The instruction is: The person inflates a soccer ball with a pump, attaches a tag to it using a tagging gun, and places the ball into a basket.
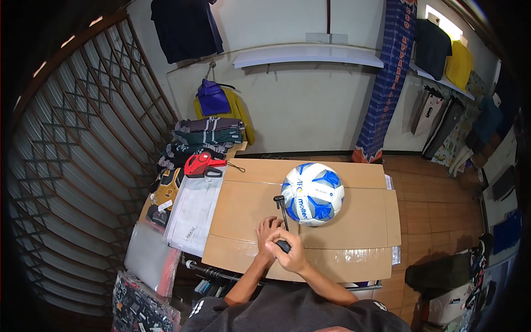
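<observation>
Just below the frame's centre, the right hand [292, 257] grasps a black tool [284, 245], its tip beside the ball [312, 193]. The left hand [266, 231], partly hidden over the cardboard [243, 199], has an unclear grip. The step seems to be positioning the tool; shifting it calls for steadiness.

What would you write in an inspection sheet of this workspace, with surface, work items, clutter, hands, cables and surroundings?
Surface: creased cardboard.
Work items: white-and-blue ball on the cardboard; black pump-like tool beside it, contact unclear.
Clutter: red-and-black device and folded clothes, left of the ball.
Hands: right hand grips the tool; left hand is close by, its hold unclear.
Cables: nothing seen, except a thin cord by the device.
Surroundings: lattice gate at left; white shelf on the far wall.
</observation>
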The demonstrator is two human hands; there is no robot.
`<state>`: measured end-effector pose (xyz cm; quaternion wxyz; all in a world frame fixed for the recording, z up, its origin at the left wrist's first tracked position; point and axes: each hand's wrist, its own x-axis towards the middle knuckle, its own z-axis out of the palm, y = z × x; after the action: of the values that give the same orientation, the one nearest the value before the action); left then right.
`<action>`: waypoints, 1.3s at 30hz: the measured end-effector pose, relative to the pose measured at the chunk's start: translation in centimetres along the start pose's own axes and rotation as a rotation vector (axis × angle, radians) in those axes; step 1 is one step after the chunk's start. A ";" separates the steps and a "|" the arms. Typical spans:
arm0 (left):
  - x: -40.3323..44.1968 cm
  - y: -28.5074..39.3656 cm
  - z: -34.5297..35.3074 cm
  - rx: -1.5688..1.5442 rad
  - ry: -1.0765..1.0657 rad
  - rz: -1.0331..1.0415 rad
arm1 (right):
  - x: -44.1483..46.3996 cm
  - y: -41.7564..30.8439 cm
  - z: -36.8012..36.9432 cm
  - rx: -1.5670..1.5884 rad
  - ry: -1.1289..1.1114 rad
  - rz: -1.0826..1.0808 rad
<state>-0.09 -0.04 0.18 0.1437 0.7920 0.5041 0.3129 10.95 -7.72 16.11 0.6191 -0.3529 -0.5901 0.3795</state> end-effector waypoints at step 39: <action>-0.4 0.6 -0.7 -0.009 0.044 0.063 | 0.4 -1.5 -1.4 0.107 -0.048 -0.004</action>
<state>-0.25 -0.71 0.94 0.1261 0.7998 0.4805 0.3370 12.43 -8.01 17.56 0.6233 -0.3089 -0.5844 0.4178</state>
